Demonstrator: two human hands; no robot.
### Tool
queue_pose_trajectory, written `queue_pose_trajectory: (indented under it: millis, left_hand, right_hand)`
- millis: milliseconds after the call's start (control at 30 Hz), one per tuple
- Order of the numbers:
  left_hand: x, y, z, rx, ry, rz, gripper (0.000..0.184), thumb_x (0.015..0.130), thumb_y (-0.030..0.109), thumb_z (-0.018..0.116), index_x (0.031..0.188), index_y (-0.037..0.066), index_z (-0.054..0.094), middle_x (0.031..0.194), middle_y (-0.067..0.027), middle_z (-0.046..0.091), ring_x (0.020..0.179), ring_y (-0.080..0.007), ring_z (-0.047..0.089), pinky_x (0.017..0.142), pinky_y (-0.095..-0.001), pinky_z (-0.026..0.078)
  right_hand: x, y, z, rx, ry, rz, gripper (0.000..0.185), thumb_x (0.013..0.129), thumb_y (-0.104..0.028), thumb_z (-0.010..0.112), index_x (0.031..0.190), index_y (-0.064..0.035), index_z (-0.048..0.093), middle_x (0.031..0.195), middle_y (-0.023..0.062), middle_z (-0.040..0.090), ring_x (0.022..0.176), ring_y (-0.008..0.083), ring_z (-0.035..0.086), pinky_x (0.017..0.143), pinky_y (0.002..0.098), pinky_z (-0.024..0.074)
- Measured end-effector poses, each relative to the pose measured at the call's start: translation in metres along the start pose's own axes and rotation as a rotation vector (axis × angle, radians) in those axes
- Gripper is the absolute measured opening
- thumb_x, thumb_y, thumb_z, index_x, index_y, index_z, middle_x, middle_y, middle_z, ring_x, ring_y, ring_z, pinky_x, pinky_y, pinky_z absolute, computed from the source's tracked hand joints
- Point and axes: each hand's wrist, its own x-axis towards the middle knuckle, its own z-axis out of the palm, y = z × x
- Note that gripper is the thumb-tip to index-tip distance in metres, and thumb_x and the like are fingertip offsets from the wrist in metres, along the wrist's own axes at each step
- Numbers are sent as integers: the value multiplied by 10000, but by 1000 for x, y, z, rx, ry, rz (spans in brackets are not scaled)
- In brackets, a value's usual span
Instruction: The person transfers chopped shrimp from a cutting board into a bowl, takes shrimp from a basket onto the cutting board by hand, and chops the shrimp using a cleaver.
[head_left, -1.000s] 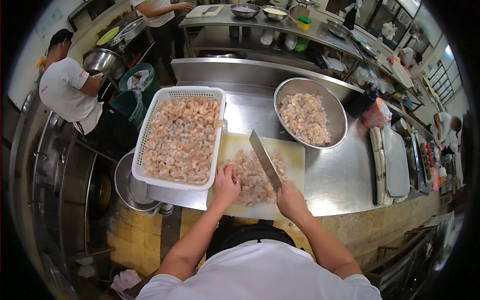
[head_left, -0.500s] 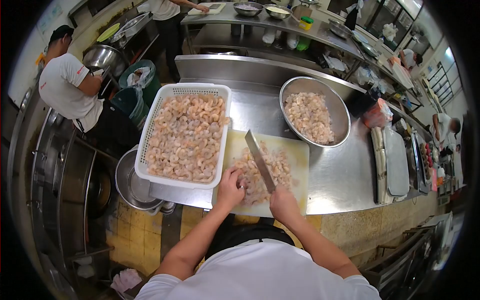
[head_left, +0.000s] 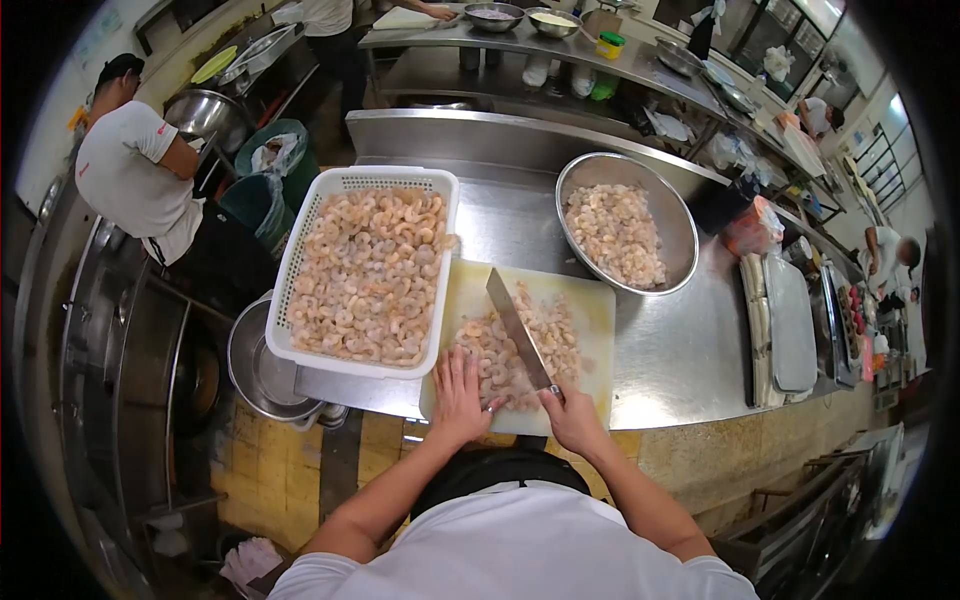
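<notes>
My right hand (head_left: 572, 415) is wrapped round the handle of a broad kitchen knife (head_left: 514, 325), its blade slanting up and to the left over the shrimp. Cut shrimp pieces (head_left: 553, 335) lie in a loose heap on a pale cutting board (head_left: 595, 385). At the heap's left side, my left hand (head_left: 462, 405) rests with fingers stretched out flat, touching the pieces at its edge. Left of the board stands a white perforated basket (head_left: 278, 318) full of peeled shrimp (head_left: 370, 275). Beyond the board on the right, a steel bowl (head_left: 682, 225) holds more shrimp pieces (head_left: 615, 235).
The steel table (head_left: 670, 370) has a raised back edge. Trays (head_left: 790, 330) lie at its right end, near a plastic bag (head_left: 755, 230). A steel pot (head_left: 245, 365) is below the basket's left side. One co-worker (head_left: 140, 170) stands at left; others are farther off.
The fingers of my left hand have gone from curled to stretched out, and that hand is a little nearer to me. The knife has shifted slightly left and towards me.
</notes>
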Motion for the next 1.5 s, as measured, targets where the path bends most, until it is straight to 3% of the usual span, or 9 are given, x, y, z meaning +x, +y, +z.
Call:
queue_pose_trajectory:
  millis: [200, 267, 567, 667, 967, 1067, 1300, 1400, 1500]
  left_hand:
    - [8, -2, 12, -40, -44, -36, 1000, 952, 560, 689, 1605, -94, 308, 1716, -339, 163, 1577, -584, 96, 1280, -682, 83]
    - [8, -4, 20, 11, -34, -29, 989, 958, 547, 686, 1602, -101, 306, 1716, -338, 165, 1580, -580, 93, 1285, -671, 85]
    - [26, 11, 18, 35, -84, -41, 934, 969, 469, 691, 1584, -124, 315, 1718, -336, 165, 1593, -560, 86, 1305, -625, 104]
    - [29, 11, 25, 44, -34, 6, 924, 970, 445, 692, 1585, -125, 306, 1717, -337, 165, 1599, -543, 91, 1308, -615, 111]
    - [29, 2, 27, -94, 12, 48, 910, 980, 414, 685, 1598, -112, 272, 1708, -344, 175, 1602, -520, 121, 1314, -589, 132]
    - [29, -3, 29, -180, 59, 59, 893, 984, 380, 685, 1599, -109, 260, 1697, -359, 190, 1594, -530, 146, 1313, -581, 148]
    - [29, -1, 27, -135, 145, -41, 822, 983, 260, 689, 1592, -97, 266, 1691, -364, 207, 1581, -547, 181, 1304, -580, 183]
    - [30, -5, 31, -168, 124, -47, 781, 1008, 294, 654, 1581, -107, 307, 1707, -337, 200, 1593, -517, 178, 1311, -572, 183]
    - [30, -2, 25, -154, 112, -50, 754, 1013, 273, 642, 1574, -110, 316, 1708, -330, 205, 1592, -509, 189, 1311, -564, 191]
  right_hand:
    - [-12, 1, -4, -69, 145, -95, 354, 1081, -291, 611, 986, 50, 620, 801, 289, 677, 733, 467, 679, 666, 505, 506]
    - [10, 53, 26, -240, 137, -119, 353, 1095, -283, 585, 991, 53, 620, 808, 303, 678, 750, 484, 688, 664, 514, 507]
    - [-9, -7, -17, -17, 154, -9, 392, 1079, -324, 604, 1012, 62, 632, 833, 328, 686, 796, 520, 686, 694, 550, 513]
    - [11, 55, 20, -173, 146, -41, 413, 1078, -335, 602, 976, 64, 627, 820, 341, 682, 819, 557, 674, 709, 587, 515]
    - [-22, -16, -32, 25, 148, 16, 445, 1085, -369, 587, 992, 66, 609, 835, 346, 686, 812, 553, 677, 724, 609, 519]
    - [0, 51, 15, -130, 101, -16, 431, 1083, -359, 593, 1002, 64, 606, 832, 346, 684, 813, 551, 678, 717, 608, 516]
    - [-18, -24, -16, -6, 118, -57, 376, 1079, -318, 591, 1013, 51, 614, 846, 328, 698, 827, 552, 683, 720, 593, 519]
    - [-12, -25, 0, -70, 150, -81, 387, 1077, -328, 595, 1005, 51, 627, 857, 327, 701, 843, 541, 689, 729, 588, 523]
    - [16, 21, 36, -168, 132, -54, 419, 1077, -332, 611, 1000, 79, 645, 843, 330, 686, 818, 510, 693, 703, 535, 518]
